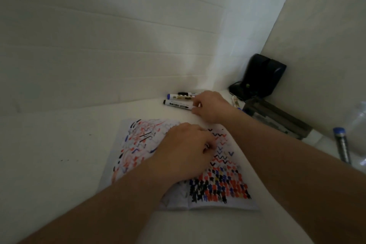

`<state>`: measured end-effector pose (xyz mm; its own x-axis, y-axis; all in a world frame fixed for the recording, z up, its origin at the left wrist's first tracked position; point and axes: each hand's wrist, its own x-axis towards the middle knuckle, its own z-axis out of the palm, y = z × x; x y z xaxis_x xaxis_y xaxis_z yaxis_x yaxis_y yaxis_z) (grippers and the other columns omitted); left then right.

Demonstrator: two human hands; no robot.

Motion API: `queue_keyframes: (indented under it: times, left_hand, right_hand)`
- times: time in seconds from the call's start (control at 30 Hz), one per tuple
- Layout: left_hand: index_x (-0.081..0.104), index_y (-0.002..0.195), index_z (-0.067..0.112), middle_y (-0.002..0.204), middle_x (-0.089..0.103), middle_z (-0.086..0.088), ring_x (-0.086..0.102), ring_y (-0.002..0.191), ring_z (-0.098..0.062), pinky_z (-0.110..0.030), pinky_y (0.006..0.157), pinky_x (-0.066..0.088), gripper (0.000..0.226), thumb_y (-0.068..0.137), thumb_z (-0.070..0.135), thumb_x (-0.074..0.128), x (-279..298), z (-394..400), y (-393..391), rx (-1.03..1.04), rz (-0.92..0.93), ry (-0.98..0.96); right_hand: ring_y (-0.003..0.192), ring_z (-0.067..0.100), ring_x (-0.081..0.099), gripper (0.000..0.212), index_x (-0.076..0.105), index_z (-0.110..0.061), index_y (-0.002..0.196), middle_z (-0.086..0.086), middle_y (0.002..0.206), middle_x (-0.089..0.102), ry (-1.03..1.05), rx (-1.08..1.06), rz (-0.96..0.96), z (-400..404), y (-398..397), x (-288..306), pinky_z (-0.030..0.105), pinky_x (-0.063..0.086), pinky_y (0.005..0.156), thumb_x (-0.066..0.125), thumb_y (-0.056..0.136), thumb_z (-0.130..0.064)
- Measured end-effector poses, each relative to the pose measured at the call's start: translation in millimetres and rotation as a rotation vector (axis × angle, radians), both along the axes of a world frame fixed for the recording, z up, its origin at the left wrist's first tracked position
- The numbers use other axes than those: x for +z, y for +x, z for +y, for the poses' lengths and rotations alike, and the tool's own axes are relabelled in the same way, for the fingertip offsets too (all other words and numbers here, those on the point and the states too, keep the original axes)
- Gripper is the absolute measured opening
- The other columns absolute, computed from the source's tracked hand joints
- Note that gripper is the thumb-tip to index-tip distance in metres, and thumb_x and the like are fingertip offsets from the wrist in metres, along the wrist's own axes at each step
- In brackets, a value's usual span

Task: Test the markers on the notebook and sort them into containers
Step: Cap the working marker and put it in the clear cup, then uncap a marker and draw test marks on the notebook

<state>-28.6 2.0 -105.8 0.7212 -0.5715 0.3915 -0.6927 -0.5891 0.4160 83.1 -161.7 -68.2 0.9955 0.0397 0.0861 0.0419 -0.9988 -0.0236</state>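
Now: notebook (227, 182) open on counter (59, 154), scribbled over | left hand (186, 150) curled on page, contents untellable | right hand (212, 106) pinching black-capped marker (178, 104) beyond, others beside | step: fetching marker | next, likely: uncap, test.

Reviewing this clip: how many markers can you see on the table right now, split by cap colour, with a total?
Black-capped markers: 2, one at the right hand fingertips and one nearest the wall.
Blue-capped markers: 2, one between those two and one at the far right edge.
Total: 4 plainly visible. A further one may lie beside the grey tray, too hidden to count.
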Motion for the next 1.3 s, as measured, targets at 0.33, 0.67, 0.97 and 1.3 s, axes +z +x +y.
queue_keyframes:
  times: [0.33,0.67,0.97,1.3]
  left_hand:
    - [0.040,0.125,0.036,0.122,0.058,0.011,0.060,0.104,-0.006,-0.036,0.088,0.056,0.044,0.094,0.065,0.051,22.7,5.2,-16.5,-0.071,0.209,-0.202]
    - [0.039,0.103,0.027,0.077,0.049,0.008,0.048,0.068,-0.008,-0.022,0.058,0.037,0.008,0.108,0.031,0.044,28.1,-6.9,-43.8,-0.174,0.038,-0.006]
    - [0.041,0.114,0.041,0.069,0.053,0.014,0.049,0.057,-0.009,-0.025,0.052,0.033,0.019,0.103,0.051,0.029,24.4,-4.9,-47.8,-0.248,0.086,0.077]
    - [0.046,0.113,0.046,0.074,0.057,0.016,0.050,0.057,-0.006,-0.021,0.051,0.037,0.017,0.103,0.051,0.033,29.4,-3.3,-52.1,-0.228,0.173,0.041]
  right_hand:
    - [0.058,0.016,0.055,0.006,0.057,-0.005,0.101,0.010,0.075,0.060,1.420,0.040,0.205,-14.8,-158.3,19.2,0.026,0.045,0.050,0.062,0.098,-0.008]
    - [0.047,0.019,0.030,0.023,0.052,-0.012,0.078,0.011,0.063,0.044,1.724,0.190,0.098,-24.6,-205.9,-9.0,0.028,0.021,0.044,0.066,0.091,-0.025]
    - [0.039,0.014,0.026,0.012,0.053,-0.015,0.076,0.008,0.053,0.041,1.829,0.222,0.161,-31.5,-202.5,-18.1,0.021,0.018,0.039,0.052,0.088,-0.012]
    - [0.040,0.017,0.030,0.007,0.054,-0.013,0.081,0.013,0.054,0.043,1.881,0.247,0.157,-30.9,-205.6,-18.0,0.023,0.019,0.040,0.052,0.087,-0.011]
